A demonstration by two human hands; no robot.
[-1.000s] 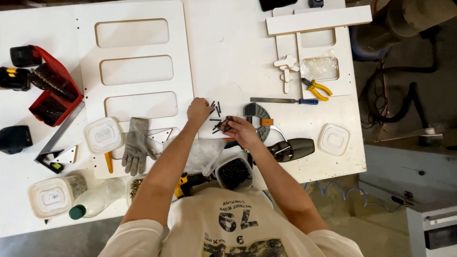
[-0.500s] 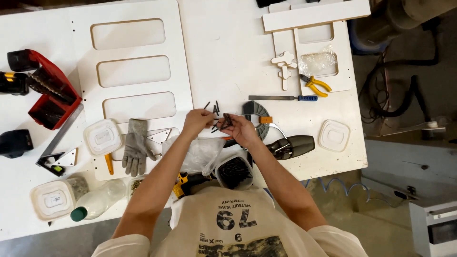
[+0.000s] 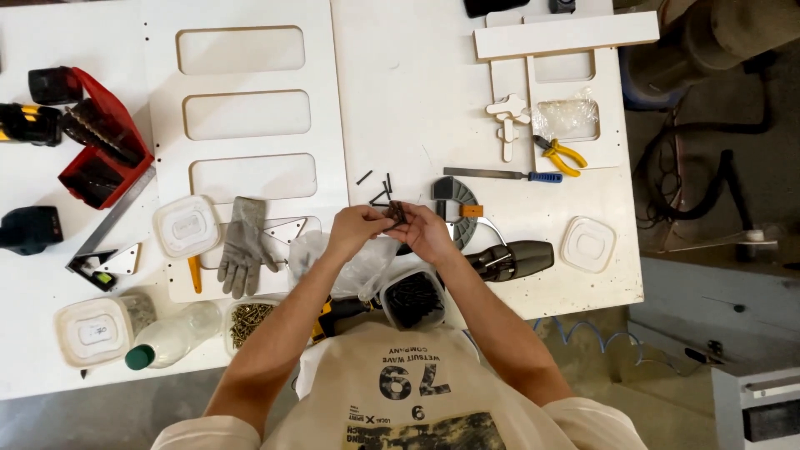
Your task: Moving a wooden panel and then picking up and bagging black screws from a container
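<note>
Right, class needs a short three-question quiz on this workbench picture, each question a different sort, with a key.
1. True or false: the grey work glove is worn on the left hand.
2. Which lies nearest the blue-handled file? A) the yellow-handled pliers B) the red case C) the green-capped bottle
3. Fill in: both hands meet over a small bunch of dark ____.

Key:
1. False; it lies flat on the white board, both hands bare.
2. A.
3. Screws; the right hand pinches them too, and loose ones lie just beyond.
</note>
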